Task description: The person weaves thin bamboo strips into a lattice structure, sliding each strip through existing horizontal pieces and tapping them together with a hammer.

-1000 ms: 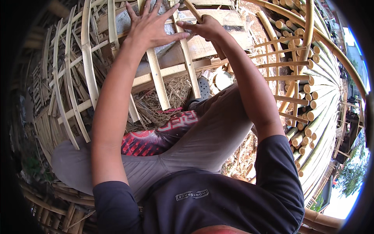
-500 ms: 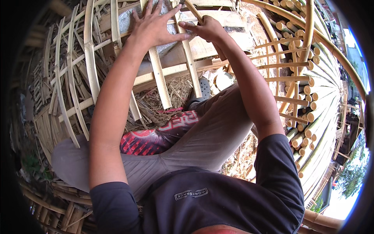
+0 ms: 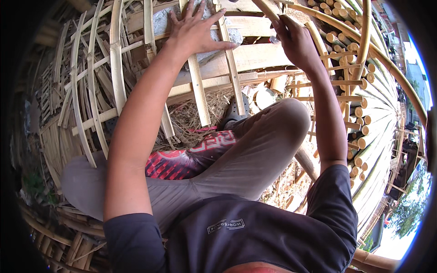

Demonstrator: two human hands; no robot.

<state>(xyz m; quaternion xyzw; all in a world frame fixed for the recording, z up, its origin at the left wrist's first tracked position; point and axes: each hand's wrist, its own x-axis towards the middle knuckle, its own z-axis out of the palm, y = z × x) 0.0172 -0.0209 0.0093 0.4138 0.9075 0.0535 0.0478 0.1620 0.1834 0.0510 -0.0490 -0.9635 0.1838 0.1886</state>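
Across the slats [image 3: 199, 91], the left hand [image 3: 193, 35], fingers splayed, had best press firmly, clear of the stick [image 3: 266, 9] clenched in the right hand [image 3: 297, 43].

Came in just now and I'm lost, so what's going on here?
A person in a dark shirt has the left hand spread over pale slats, with a grey block beneath. The right hand grips a stick, held off to the right of the slats. The slats lie across a rail, near ends sticking out past it above dry scraps. Cut poles are piled farther right.
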